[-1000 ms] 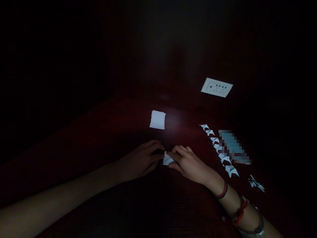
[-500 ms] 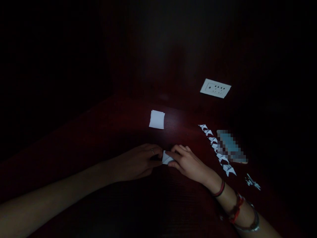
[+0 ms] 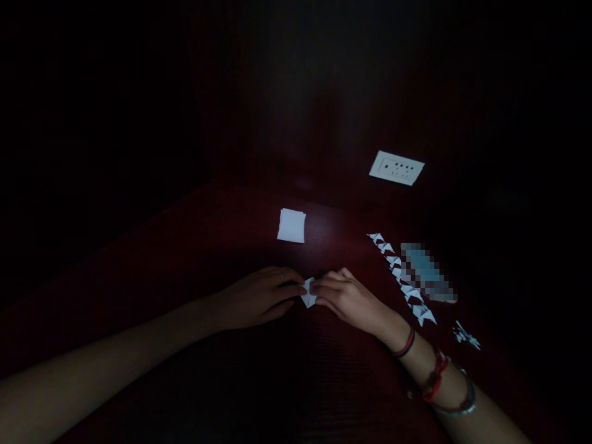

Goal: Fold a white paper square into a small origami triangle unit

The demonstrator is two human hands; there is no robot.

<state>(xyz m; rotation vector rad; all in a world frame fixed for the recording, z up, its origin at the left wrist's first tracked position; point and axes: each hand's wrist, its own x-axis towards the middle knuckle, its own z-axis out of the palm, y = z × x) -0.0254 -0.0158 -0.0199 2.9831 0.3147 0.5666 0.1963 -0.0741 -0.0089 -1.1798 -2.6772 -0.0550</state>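
Note:
A small folded white paper piece (image 3: 309, 294) lies on the dark red table (image 3: 185, 246) between my two hands. My left hand (image 3: 259, 297), with a ring on one finger, pinches its left edge with closed fingers. My right hand (image 3: 351, 299) presses its fingertips on the paper's right side, fingers together. Bracelets circle my right wrist. Most of the paper is hidden under my fingers.
A stack of white paper squares (image 3: 291, 226) lies beyond my hands. A row of folded white paper units (image 3: 401, 277) runs diagonally at right, beside a blurred blue object (image 3: 428, 272). More folded bits (image 3: 466, 336) lie farther right. A white wall socket (image 3: 396, 168) is behind.
Both hands have closed in on the paper piece, which now looks smaller and more pointed between the fingertips. The view has drifted slightly.

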